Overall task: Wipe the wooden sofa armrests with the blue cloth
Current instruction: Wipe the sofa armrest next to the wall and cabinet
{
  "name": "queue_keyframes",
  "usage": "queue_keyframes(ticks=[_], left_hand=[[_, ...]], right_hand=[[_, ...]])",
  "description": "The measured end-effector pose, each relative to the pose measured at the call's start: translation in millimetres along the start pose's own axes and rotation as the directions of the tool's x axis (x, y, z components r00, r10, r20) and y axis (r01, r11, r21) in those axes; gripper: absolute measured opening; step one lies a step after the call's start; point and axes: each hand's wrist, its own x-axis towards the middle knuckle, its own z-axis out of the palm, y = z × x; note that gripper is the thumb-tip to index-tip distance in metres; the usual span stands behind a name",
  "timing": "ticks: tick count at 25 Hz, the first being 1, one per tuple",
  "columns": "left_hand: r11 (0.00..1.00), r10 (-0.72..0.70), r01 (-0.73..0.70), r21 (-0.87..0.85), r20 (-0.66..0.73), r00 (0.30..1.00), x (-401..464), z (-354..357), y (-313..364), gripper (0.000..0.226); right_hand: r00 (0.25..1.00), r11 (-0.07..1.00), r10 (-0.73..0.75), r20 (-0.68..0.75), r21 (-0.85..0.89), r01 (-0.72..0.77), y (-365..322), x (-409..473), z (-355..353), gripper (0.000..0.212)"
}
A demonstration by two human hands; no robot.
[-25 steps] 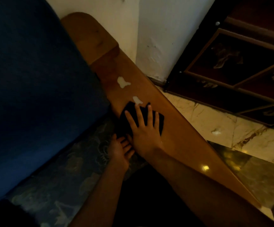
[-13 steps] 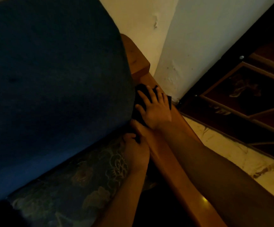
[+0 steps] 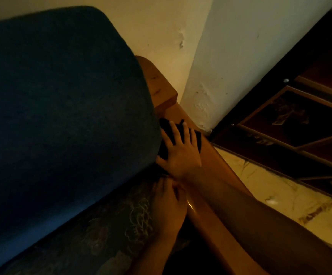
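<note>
The wooden armrest carries the dark cloth near the blue back cushion, a hand pressed flat on it.

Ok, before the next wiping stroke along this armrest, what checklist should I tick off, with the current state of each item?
1. Dark blue cloth lying on the brown wooden armrest: ok.
2. Right hand pressing flat on the cloth, fingers spread: ok.
3. Left hand off the cloth, at the armrest's inner edge: ok; whether it grips anything: cannot tell.
4. Armrest's raised far end visibly uncovered, free for a stroke: ok.
5. Armrest surface beneath the cloth clean: cannot tell, hidden.
6. Cloth clear of the blue sofa back cushion: not ok, it touches the cushion.
</note>
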Motion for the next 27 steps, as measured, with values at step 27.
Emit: queue_keyframes(ticks=[27], left_hand=[[0.804, 0.501, -0.443, 0.396, -0.052, 0.864, 97, 18, 33, 0.034]], right_hand=[[0.911, 0.740, 0.255, 0.324, 0.541, -0.400, 52, 185, -41, 0.059]])
